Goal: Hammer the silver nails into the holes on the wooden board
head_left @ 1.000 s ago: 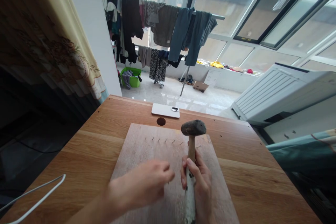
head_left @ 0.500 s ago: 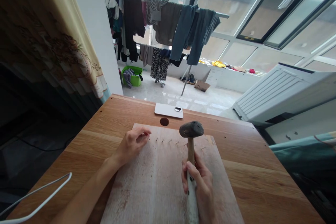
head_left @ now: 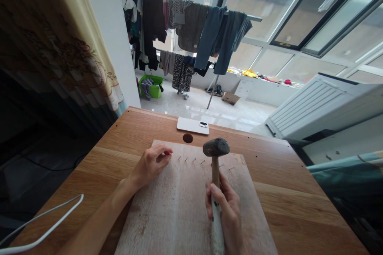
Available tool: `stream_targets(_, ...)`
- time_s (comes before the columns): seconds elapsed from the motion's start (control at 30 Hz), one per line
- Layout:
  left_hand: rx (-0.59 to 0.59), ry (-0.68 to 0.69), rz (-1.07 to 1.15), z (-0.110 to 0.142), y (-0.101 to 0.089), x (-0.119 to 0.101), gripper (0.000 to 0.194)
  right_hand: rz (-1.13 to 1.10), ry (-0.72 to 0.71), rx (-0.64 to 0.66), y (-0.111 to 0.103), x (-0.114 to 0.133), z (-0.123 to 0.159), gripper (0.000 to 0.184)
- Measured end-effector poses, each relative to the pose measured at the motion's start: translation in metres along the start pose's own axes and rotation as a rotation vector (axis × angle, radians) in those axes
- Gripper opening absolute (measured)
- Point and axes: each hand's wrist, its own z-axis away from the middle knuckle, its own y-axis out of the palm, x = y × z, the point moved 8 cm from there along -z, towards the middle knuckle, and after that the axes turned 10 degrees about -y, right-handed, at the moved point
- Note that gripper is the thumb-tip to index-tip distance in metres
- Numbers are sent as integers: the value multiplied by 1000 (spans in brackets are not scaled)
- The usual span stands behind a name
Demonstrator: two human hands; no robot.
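My right hand (head_left: 226, 203) is wrapped round the pale, worn handle of a hammer (head_left: 215, 169). Its dark, rounded head is raised over the upper part of a whitish wooden board (head_left: 167, 211). My left hand (head_left: 154, 160) is at the board's far left corner, thumb and forefinger pinched on what looks like a thin nail (head_left: 170, 156), mostly covered by the fingertips. To the right of that pinch, several nails (head_left: 194, 161) stand in a row across the board, some leaning. The hammer hides part of that row.
Beneath the board is a brown wooden table (head_left: 287, 191). A white phone (head_left: 191, 125) lies at its far edge, near a round hole (head_left: 188, 138). A white cable (head_left: 56, 227) loops at the lower left. Clothes hang on a rack (head_left: 254, 18) beyond.
My right hand and the hammer have shifted slightly left. My left hand keeps its pinch at the same spot on the board.
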Motion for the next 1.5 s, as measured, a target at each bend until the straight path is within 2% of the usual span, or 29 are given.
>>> stream_targets(0.27,35,37,-45,1,3,-3,11,13,-21,-8,3,2,-1,40)
stream_targets(0.47,31,11,-18,0,2,-3,10,30,-21,21,6,7,-2,45)
stream_targets(0.67,38,-50,52,0,4,1,11,50,106,205,38,13,7,55)
stream_targets(0.83,46,-70,57,0,5,2,18,-37,142,197,69,3,19,59)
stream_targets(0.93,11,-48,-5,0,2,1,21,-15,140,205,79,-6,22,58)
stream_targets(1.03,-6,-42,-32,-1,1,0,28,32,140,215,81,-11,22,56)
stream_targets(1.2,12,-66,-16,-2,1,-2,26,48,115,215,80,-16,25,61)
stream_targets(1.33,-4,-21,-16,-2,-1,-5,34,91,67,238,77,-29,28,57)
stream_targets(1.43,8,-21,-6,-2,-2,-6,33,106,22,248,76,-35,28,57)
stream_targets(1.5,22,-31,-8,-2,-1,-5,32,81,45,263,78,-37,28,55)
